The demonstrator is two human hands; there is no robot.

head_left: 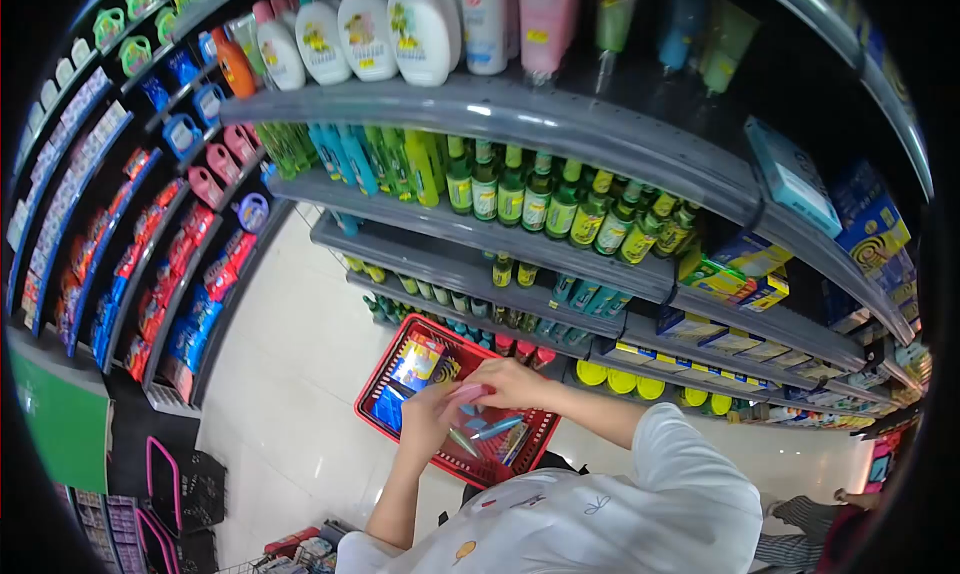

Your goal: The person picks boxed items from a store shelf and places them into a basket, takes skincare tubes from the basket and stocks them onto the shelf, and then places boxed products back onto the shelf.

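My left hand (425, 421) and my right hand (505, 383) meet above a red plastic shopping basket (398, 340). Between them is a small pink item (462, 398), and the fingers of both hands are closed on it. Its exact kind is hard to make out. Inside the basket lie a dark box with a yellow pattern (420, 362), a blue package (388, 408) and a slim blue item (497, 428). A pale green slim item (462, 441) rests near the blue one. My hands cover part of the basket's contents.
Ahead stands a grey shelf (480, 116) with white pink-capped bottles (420, 34) above green bottles (510, 194). Boxes fill its right side. Bagged goods (185, 244) line the left shelves. Black baskets with pink handles (200, 489) stand lower left. Another person's striped clothing (800, 534) shows lower right.
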